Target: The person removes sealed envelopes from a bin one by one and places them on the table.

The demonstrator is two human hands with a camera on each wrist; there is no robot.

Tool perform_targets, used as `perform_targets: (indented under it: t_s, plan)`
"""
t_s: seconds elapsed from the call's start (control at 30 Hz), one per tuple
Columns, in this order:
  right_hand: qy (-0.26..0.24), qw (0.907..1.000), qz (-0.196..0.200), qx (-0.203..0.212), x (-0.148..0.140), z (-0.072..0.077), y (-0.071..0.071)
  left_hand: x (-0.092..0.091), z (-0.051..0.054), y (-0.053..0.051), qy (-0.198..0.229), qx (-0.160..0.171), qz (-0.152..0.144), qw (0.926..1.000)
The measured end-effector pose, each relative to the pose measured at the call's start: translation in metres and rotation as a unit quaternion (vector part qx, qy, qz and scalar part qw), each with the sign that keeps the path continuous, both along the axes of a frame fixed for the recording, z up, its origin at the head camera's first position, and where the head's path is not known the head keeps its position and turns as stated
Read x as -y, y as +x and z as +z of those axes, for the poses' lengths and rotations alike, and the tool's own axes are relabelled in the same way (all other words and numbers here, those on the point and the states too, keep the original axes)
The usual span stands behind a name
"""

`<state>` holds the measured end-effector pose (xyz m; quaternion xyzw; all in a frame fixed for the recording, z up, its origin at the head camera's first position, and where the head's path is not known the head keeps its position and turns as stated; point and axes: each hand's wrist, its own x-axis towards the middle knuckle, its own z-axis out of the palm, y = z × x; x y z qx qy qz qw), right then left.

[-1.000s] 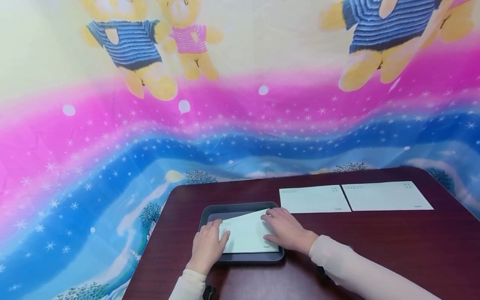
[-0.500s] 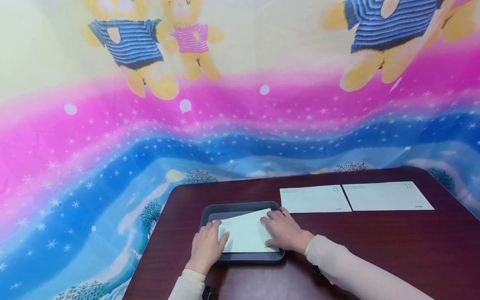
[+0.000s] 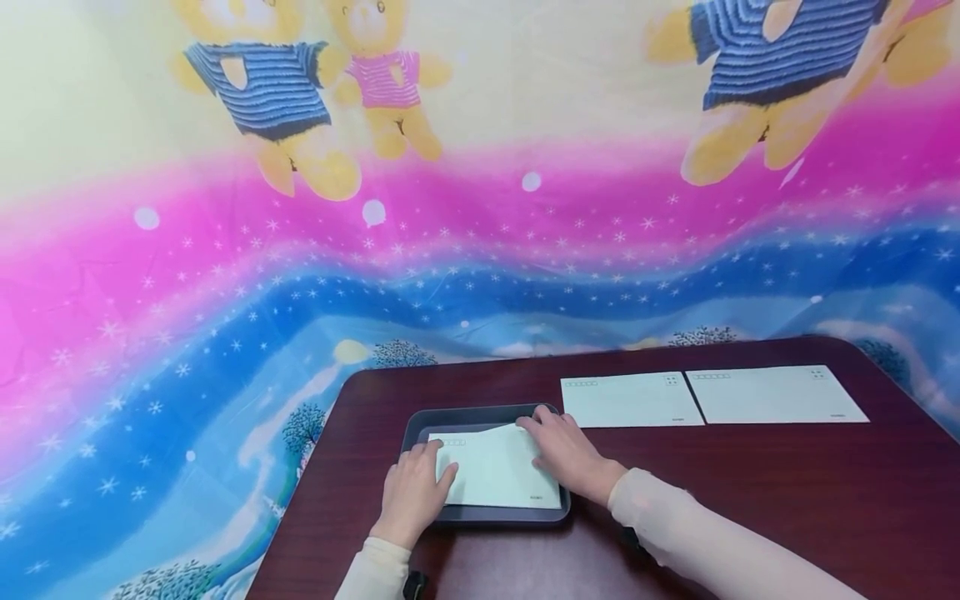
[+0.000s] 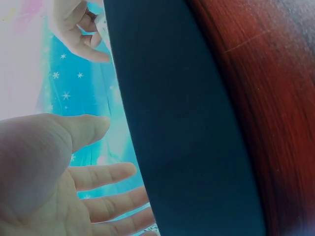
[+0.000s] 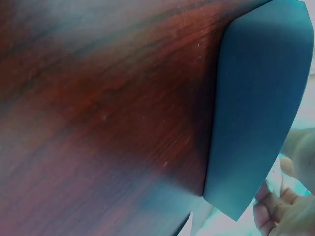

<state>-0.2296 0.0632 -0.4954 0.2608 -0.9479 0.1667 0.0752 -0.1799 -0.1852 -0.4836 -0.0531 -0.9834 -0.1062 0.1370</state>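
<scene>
Right hand has shifted to the far right corner of the envelope, whose far edge now slants less within the tray. Its fingers curl to pinch that corner. Left hand is spread, fingers nearly straight at the tray's left edge, thumb reaching over the envelope, gripping nothing. Tray and envelope sit toward the left edge of the desk. Near the desk's far edge, a second envelope and a third envelope lie flat, side by side.
</scene>
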Motion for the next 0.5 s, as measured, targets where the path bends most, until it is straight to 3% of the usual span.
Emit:
perform_targets:
  t_s: [0.27, 0.5]
  plan:
    - [-0.04, 0.9992, 0.0, -0.006, -0.0026, 0.0012, -0.0055, -0.0004, -0.0008, 0.0, 0.007, -0.005, -0.004, 1.0]
    - [-0.07, 0.9972, -0.025, 0.001, -0.004, 0.0015, -0.0073, 0.0, -0.0018, -0.0006, 0.013, -0.002, -0.005, 0.9999]
